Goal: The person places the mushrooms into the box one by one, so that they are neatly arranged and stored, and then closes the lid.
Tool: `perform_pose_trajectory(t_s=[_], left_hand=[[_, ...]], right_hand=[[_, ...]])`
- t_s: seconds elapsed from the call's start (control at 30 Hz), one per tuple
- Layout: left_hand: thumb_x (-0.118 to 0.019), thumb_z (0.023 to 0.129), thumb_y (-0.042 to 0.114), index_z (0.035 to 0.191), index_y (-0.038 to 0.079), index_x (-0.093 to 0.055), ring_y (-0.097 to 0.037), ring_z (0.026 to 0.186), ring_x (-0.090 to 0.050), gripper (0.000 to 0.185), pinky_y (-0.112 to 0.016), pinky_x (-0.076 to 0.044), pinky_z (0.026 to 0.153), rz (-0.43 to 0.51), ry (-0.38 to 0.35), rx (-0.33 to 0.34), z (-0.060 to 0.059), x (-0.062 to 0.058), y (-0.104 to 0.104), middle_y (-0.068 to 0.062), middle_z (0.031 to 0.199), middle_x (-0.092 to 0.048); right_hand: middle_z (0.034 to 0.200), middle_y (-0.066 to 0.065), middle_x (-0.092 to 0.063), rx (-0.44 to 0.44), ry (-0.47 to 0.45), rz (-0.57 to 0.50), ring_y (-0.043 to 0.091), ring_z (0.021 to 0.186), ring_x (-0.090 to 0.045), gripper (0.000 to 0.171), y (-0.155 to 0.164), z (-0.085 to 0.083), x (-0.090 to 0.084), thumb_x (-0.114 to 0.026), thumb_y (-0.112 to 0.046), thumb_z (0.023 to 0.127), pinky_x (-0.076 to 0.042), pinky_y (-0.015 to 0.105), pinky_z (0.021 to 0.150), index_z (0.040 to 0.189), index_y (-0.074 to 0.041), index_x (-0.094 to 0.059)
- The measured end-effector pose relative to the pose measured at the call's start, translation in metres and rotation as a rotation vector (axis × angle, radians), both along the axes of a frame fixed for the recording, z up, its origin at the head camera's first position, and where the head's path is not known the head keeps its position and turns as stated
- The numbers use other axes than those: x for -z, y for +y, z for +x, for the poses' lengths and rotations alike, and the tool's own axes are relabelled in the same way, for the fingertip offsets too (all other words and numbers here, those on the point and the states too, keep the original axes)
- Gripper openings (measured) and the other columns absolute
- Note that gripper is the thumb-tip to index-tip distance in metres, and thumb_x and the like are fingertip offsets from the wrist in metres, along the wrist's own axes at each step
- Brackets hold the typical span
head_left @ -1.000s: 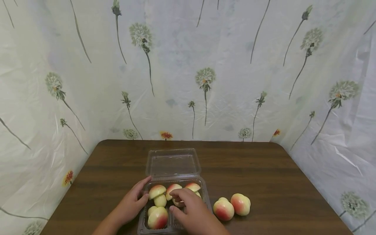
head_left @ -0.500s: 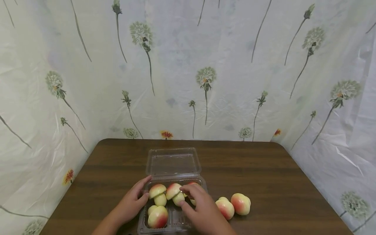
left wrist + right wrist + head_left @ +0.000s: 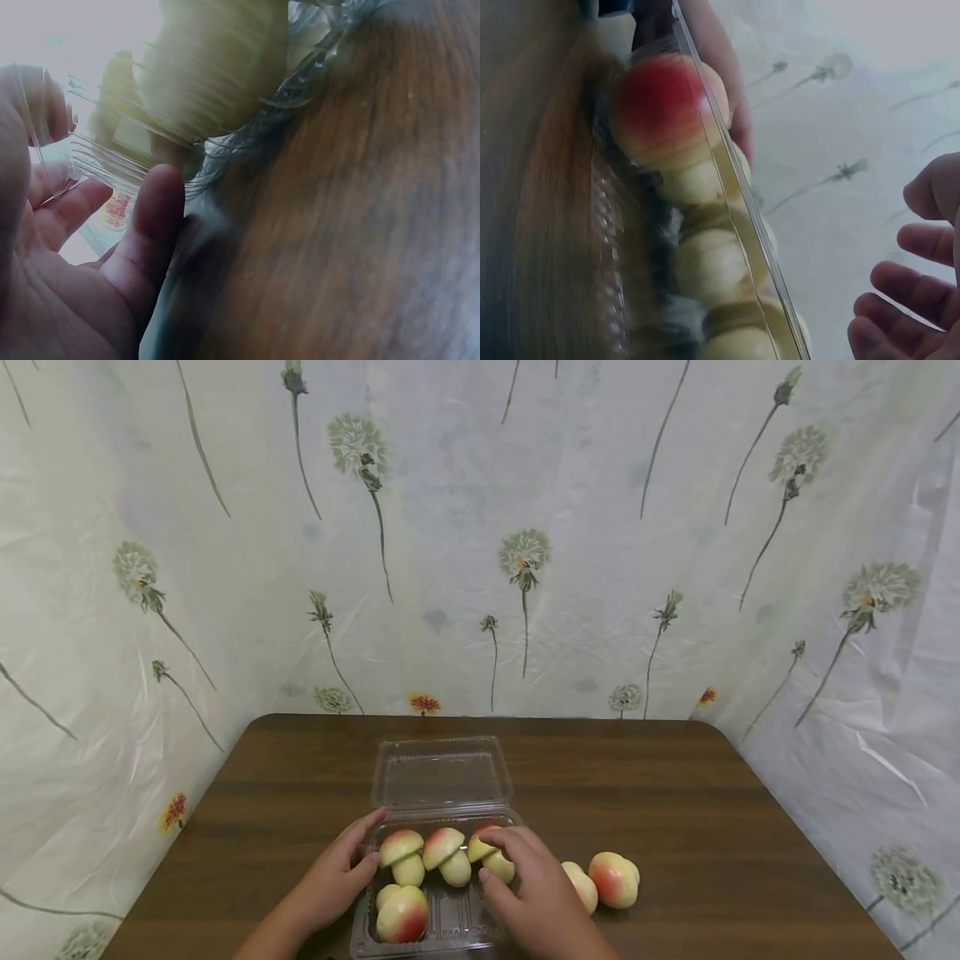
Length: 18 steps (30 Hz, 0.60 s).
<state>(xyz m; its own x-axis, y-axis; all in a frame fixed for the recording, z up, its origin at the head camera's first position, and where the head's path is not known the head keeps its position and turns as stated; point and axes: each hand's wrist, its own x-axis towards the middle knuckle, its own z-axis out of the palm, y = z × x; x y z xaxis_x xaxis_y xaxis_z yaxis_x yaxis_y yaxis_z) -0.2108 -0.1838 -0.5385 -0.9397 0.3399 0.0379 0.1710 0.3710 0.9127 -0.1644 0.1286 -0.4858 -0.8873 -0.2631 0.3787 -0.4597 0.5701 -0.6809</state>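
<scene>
A clear plastic clamshell box [image 3: 442, 947] stands on the table with its lid [image 3: 442, 772] laid back. Three mushroom-shaped pieces, pale yellow with red caps, lie along its back row: left [image 3: 407, 870], middle [image 3: 454, 868], right [image 3: 498, 865]. Another such piece [image 3: 402, 917] is at the front left. My left hand [image 3: 337, 877] rests against the box's left side, its thumb [image 3: 159, 202] touching the ribbed wall. Over the box's right side is my right hand [image 3: 536, 885], fingers loosely bent near the right piece. The right wrist view shows these fingers [image 3: 911, 292] holding nothing.
Two more mushroom-shaped pieces lie on the brown wooden table [image 3: 675, 802] right of the box: one [image 3: 581, 887] partly behind my right hand, the other [image 3: 615, 881] beside it. A flower-printed curtain [image 3: 480, 527] surrounds the table's back and sides.
My right hand has moved rightward from above the middle piece to the right one, uncovering the middle piece and covering more of a loose piece. The left hand has stayed in place.
</scene>
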Motion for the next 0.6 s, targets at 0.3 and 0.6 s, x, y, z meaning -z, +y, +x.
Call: perform_pose_trajectory(t_s=[0.3, 0.6], left_hand=[[-0.057, 0.107, 0.014, 0.165, 0.016, -0.033, -0.027, 0.125, -0.06, 0.062, -0.026, -0.052, 0.094, -0.005, -0.01, -0.011, 0.0, 0.0, -0.001, -0.013, 0.168, -0.033], [-0.058, 0.107, 0.014, 0.164, 0.015, -0.033, -0.026, 0.124, -0.061, 0.062, -0.025, -0.052, 0.095, 0.007, -0.011, -0.007, 0.0, 0.001, 0.0, -0.014, 0.168, -0.033]], right_hand=[[0.126, -0.018, -0.062, 0.058, -0.005, 0.031, 0.012, 0.112, -0.063, 0.041, 0.02, -0.006, -0.001, -0.08, -0.015, 0.092, -0.055, 0.037, 0.098, 0.13, -0.019, -0.068], [0.126, -0.011, -0.065, 0.084, 0.079, 0.07, 0.009, 0.118, -0.061, 0.041, 0.038, -0.006, 0.001, -0.081, -0.014, 0.09, -0.055, 0.041, 0.098, 0.128, -0.021, -0.068]])
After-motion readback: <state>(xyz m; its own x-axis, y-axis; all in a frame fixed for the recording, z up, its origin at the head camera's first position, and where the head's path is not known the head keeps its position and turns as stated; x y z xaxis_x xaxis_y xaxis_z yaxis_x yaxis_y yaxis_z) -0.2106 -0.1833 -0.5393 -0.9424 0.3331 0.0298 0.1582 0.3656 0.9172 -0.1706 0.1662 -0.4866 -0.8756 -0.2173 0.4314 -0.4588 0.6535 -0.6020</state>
